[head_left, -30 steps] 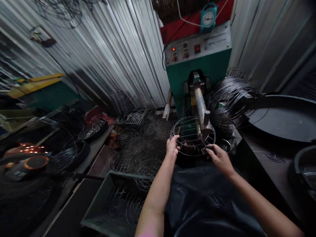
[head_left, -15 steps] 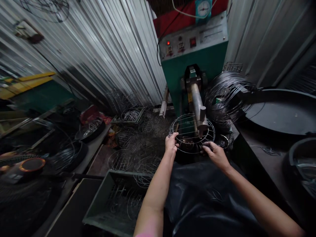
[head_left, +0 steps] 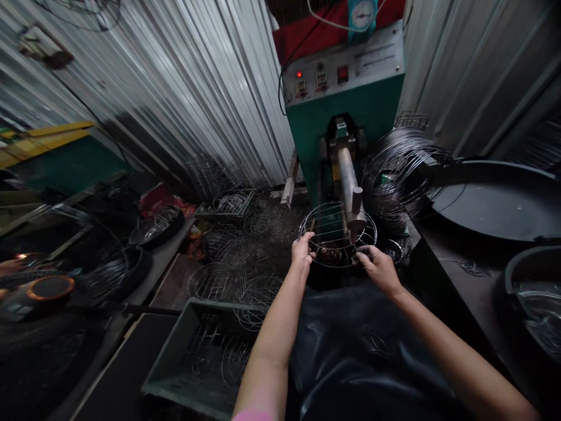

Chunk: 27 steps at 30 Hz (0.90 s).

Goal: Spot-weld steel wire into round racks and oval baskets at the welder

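Holding a round wire rack [head_left: 326,229] by its rim, the left hand [head_left: 302,251] has fingers clamped, beneath a green spot welder's [head_left: 350,96] metal arm [head_left: 347,175]; the right hand [head_left: 377,266], fingers together, seemingly pinches thin wire [head_left: 354,248] beside it.

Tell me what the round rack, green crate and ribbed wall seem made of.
Round rack: bare metal wire, probably steel, from its thin glinting bars.
Green crate: likely matte plastic, judging by its dull slotted walls.
Ribbed wall: apparently corrugated sheet metal, from its straight ridges and grey sheen.
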{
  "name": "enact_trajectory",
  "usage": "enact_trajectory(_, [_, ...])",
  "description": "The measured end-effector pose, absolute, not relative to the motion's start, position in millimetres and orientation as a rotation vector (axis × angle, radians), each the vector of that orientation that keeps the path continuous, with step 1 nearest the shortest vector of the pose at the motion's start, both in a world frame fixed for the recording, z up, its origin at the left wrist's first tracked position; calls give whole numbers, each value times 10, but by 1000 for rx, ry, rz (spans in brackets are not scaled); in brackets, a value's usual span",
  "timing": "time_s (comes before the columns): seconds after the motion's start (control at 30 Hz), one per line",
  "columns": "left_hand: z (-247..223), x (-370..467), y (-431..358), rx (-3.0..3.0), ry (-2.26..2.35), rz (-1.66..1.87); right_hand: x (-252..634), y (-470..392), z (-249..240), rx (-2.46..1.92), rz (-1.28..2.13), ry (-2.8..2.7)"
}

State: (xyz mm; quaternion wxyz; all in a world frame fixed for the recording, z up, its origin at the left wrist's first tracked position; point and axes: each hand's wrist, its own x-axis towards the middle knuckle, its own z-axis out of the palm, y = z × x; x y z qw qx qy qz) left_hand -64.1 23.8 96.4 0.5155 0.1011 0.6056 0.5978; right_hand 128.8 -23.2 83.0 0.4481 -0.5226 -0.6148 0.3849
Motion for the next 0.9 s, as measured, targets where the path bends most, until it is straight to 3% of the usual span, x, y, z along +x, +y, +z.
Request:
enact_trajectory(0.27, [954, -645, 221, 251, 1515, 1381, 1296, -220, 776, -1285, 1050, -1432])
enact_trajectory(0.4, [994, -850, 318, 317, 1537, 1156, 1441, -378, 697, -1327, 1081, -1259])
enact_trajectory(0.57, [1104, -1057, 624, 422, 1504, 914, 1422, -619, 735, -1258, 1170, -1499])
enact_trajectory(0.73, [1018, -1008, 486, 407, 1522, 1100, 1073, -574, 814, -1156, 1374, -1412])
enact_trajectory(0.9, [971, -933, 149, 396, 1502, 1307, 926, -485, 731, -1127, 1313, -1428])
